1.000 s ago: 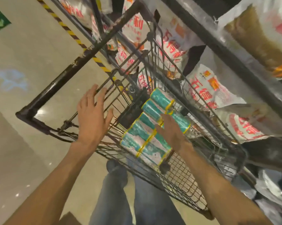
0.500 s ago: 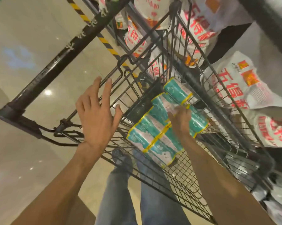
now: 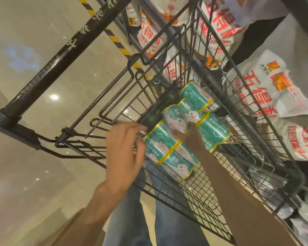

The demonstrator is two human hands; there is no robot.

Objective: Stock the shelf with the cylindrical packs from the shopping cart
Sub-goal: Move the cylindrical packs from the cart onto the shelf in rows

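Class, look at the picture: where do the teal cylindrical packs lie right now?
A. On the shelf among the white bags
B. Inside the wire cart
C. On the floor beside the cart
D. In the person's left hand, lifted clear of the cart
B: the teal packs lie in a heap inside the wire cart, with the right hand reaching among them.

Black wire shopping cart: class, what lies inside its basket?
Inside the black wire shopping cart lie teal cylindrical packs with yellow bands, heaped together. The right hand covers part of the heap; anything beneath the packs is hidden.
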